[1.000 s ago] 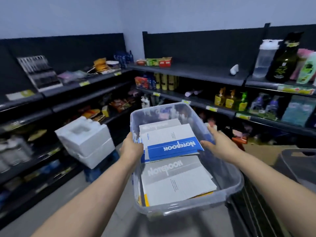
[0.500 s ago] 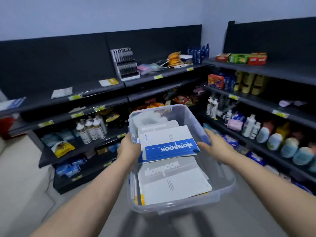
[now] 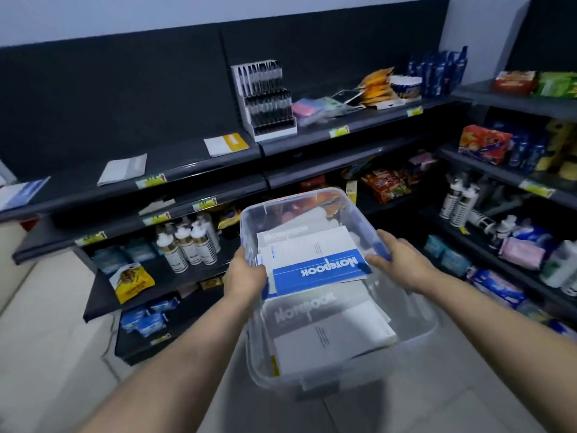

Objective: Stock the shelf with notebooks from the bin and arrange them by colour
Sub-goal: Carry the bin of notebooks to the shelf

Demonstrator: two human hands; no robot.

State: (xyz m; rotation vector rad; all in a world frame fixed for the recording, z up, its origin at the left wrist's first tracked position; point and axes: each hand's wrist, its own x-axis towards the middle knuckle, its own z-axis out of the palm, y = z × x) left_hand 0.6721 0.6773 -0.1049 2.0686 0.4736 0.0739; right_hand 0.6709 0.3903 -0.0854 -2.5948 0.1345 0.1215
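Before the top shelf (image 3: 187, 170), left hand (image 3: 245, 275) and right hand (image 3: 402, 264) held a clear bin (image 3: 343, 367), fingers curled round its side rims. Inside, a blue notebook (image 3: 321, 267) marked "NOTEBOOK" lay over a grey notebook (image 3: 327, 332). Three lay on the shelf, well apart: blue copy (image 3: 23, 192), grey copy (image 3: 123, 168), yellow copy (image 3: 226, 144), the last near a pen rack (image 3: 267, 100).

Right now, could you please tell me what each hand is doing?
Left hand: grips the left rim of the clear bin.
Right hand: grips its right rim.
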